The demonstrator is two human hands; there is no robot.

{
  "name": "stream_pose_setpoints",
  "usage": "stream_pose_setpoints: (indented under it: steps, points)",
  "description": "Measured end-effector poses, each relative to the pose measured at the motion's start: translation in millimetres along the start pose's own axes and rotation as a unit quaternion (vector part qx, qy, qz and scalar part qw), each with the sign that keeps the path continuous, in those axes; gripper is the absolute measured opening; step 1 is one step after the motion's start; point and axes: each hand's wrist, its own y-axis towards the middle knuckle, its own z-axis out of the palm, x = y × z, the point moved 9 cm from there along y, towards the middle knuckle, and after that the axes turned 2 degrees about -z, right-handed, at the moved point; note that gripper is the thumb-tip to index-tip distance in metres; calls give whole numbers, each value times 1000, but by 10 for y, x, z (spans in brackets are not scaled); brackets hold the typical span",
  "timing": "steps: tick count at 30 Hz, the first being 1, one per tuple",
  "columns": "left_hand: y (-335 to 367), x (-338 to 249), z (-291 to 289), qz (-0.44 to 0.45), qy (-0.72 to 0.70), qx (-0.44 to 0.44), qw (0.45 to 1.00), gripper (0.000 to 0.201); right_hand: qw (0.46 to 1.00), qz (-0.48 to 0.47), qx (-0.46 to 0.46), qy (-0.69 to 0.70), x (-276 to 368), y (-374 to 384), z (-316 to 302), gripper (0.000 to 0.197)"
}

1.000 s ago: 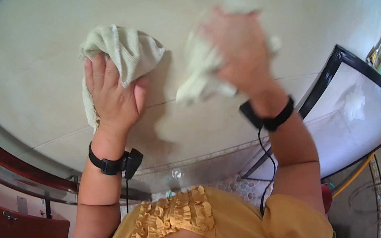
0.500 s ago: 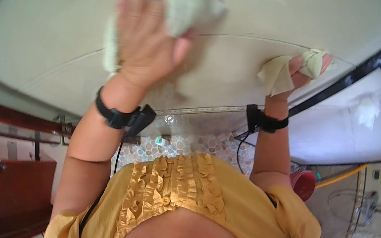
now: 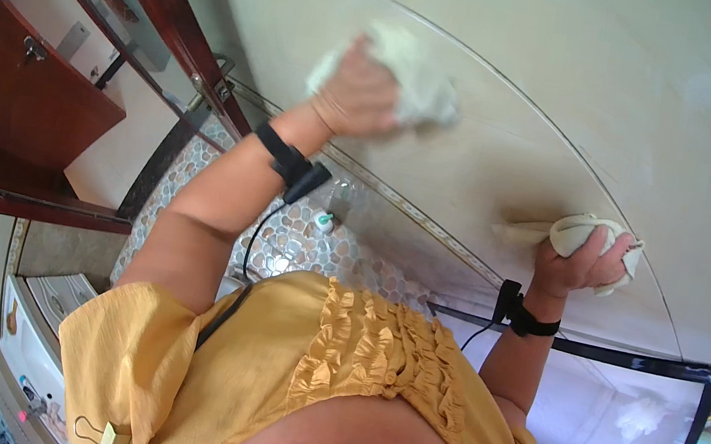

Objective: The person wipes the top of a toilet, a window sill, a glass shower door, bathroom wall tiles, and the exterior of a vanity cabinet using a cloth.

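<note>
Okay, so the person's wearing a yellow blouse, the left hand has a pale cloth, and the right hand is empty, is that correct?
Not quite: the right hand isn't empty. The head view shows it gripping a second pale cloth. The yellow blouse and the left hand with its pale cloth are as you said.

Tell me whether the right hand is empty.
No, the right hand holds a bunched pale cloth, whose folds show beyond the curled grip on both sides.
</note>
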Motion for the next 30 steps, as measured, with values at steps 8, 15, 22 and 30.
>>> stream_pose_setpoints:
  steps: [8,15,22,30]
  points:
    - [-1238,1742,-434,-525,-27,-357,772,41,999,-30,-18,-30,11,17,111,53]
    - [-2676,1284,1074,-793,90,-25,603,40,999,-18,-36,-29,8,21,119,50]
    - [-1457,-723,1430,-683,-398,62,609,35,999,-13,-35,-24,0,-102,62,47]
    - [-329,-557,-13,-453,-371,120,802,26,995,-91,7,49,4,-110,89,40]
